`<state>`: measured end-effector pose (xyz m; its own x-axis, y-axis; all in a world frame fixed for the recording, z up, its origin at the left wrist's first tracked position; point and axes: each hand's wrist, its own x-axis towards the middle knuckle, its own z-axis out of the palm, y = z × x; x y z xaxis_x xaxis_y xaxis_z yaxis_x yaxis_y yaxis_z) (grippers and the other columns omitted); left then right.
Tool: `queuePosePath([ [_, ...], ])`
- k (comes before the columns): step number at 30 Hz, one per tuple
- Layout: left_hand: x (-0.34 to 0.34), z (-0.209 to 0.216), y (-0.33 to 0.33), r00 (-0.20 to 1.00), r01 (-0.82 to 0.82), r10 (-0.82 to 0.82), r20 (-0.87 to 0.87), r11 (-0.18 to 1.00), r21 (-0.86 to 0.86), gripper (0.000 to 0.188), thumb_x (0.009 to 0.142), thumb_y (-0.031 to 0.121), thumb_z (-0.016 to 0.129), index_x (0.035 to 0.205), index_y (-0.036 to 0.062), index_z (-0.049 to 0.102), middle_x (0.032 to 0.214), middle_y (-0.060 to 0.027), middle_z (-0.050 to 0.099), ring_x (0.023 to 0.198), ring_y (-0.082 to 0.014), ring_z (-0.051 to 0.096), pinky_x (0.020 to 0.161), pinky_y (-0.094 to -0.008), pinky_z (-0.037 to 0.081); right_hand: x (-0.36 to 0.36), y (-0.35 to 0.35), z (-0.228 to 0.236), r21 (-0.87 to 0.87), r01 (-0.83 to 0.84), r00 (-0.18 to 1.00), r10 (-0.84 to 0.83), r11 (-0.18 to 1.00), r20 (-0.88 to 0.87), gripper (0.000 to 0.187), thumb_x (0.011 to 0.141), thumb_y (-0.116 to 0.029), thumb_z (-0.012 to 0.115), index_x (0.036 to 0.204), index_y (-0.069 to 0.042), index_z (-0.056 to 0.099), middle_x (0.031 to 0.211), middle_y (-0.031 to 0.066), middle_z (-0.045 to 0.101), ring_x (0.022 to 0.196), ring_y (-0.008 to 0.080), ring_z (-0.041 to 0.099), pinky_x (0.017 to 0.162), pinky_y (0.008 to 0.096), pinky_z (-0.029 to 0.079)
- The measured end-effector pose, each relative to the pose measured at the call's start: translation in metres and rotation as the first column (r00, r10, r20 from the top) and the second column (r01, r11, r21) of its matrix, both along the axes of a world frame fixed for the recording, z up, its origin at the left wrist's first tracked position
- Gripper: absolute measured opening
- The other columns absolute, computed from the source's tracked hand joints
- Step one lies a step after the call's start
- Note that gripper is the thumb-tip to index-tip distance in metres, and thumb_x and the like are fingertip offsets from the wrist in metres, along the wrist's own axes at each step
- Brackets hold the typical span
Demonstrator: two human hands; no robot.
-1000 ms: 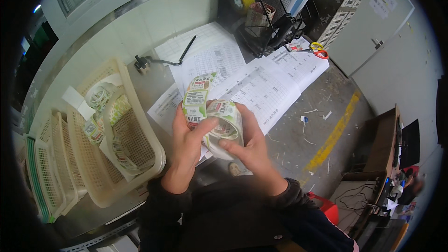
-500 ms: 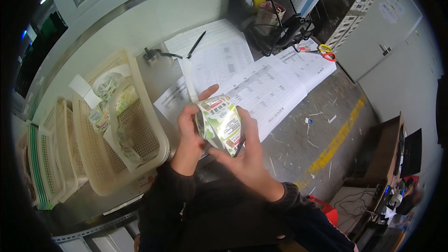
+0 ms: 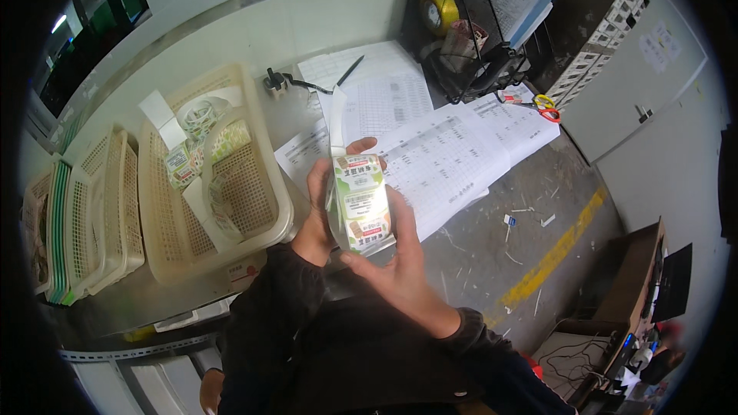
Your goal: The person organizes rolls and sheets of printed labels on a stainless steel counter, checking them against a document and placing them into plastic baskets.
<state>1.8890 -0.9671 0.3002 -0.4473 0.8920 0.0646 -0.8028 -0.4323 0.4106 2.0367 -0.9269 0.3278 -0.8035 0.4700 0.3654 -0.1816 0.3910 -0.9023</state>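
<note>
In the middle of the view: a roll of labels (image 3: 360, 204) was held up above the grey table (image 3: 300, 111), between two hands.
Left hand (image 3: 321, 211): it was at 9 o'clock of the roll, with the fingers curled around the roll's side and the thumb up near the top edge. It was closed on the roll.
Right hand (image 3: 396, 257): it was at 5 o'clock of the roll. The fingers were spread a little and cupped under the roll's bottom and back. It was closed on the roll too.
Roll's look: it was white with green, red and brown pictures on each label. A loose white strip (image 3: 336, 127) stood up from it toward 12 o'clock.
Hard to see: the far side of the roll was hidden by the hands. The label pictures were too small to make out.
Basket (image 3: 265, 177): a cream plastic basket sat at 9 o'clock of the hands, with more label strips (image 3: 201, 142) inside.
Papers (image 3: 453, 157): white printed sheets lay at 1 o'clock of the roll, just behind it.
Pen (image 3: 350, 70): a dark pen lay on the papers at 12 o'clock.
Scissors (image 3: 538, 105): they lay at 2 o'clock, far from the hands.
Yellow tape roll (image 3: 439, 11): it sat in a black wire rack (image 3: 477, 69) at 1 o'clock.
</note>
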Motion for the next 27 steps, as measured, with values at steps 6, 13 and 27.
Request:
queuePosePath([
  [6, -0.009, -0.008, 0.002, 0.978, 0.209, -0.209, -0.001, 0.974, 0.083, 0.070, 0.089, 0.051, 0.041, 0.132, -0.0038, 0.044, 0.107, -0.0167, 0.063, 0.095, -0.0270, 0.065, 0.083, -0.0383, 0.056, 0.009, 0.012, 0.009, 0.056, 0.054, 0.997, -0.051, 0.997, -0.053, 0.072, 0.078, -0.016, 0.076, 0.136, 0.002, 0.038, 0.117, 0.0177, 0.050, 0.108, 0.0281, 0.055, 0.093, 0.0364, 0.045],
  [13, -0.013, -0.020, -0.002, 0.879, 0.475, -0.477, -0.023, 0.878, -0.064, 0.055, 0.097, 0.037, 0.040, 0.131, -0.0055, 0.046, 0.118, -0.0190, 0.062, 0.101, -0.0274, 0.064, 0.088, -0.0378, 0.053, 0.015, 0.088, 0.044, 0.359, -0.077, 0.983, 0.131, 0.930, -0.131, 0.053, 0.078, -0.011, 0.067, 0.128, -0.002, 0.051, 0.124, 0.0179, 0.054, 0.111, 0.0313, 0.054, 0.095, 0.0374, 0.043],
  [27, -0.009, -0.041, -0.020, 0.879, 0.186, -0.264, -0.396, 0.956, -0.226, 0.054, 0.095, 0.016, 0.052, 0.144, 0.0028, 0.035, 0.134, -0.0126, 0.051, 0.120, -0.0204, 0.053, 0.100, -0.0341, 0.046, -0.014, 0.095, 0.073, 0.341, -0.529, 0.836, 0.407, 0.777, 0.369, 0.029, 0.076, -0.008, 0.075, 0.102, -0.003, 0.063, 0.093, 0.0109, 0.065, 0.078, 0.0230, 0.063, 0.072, 0.0324, 0.051],
])
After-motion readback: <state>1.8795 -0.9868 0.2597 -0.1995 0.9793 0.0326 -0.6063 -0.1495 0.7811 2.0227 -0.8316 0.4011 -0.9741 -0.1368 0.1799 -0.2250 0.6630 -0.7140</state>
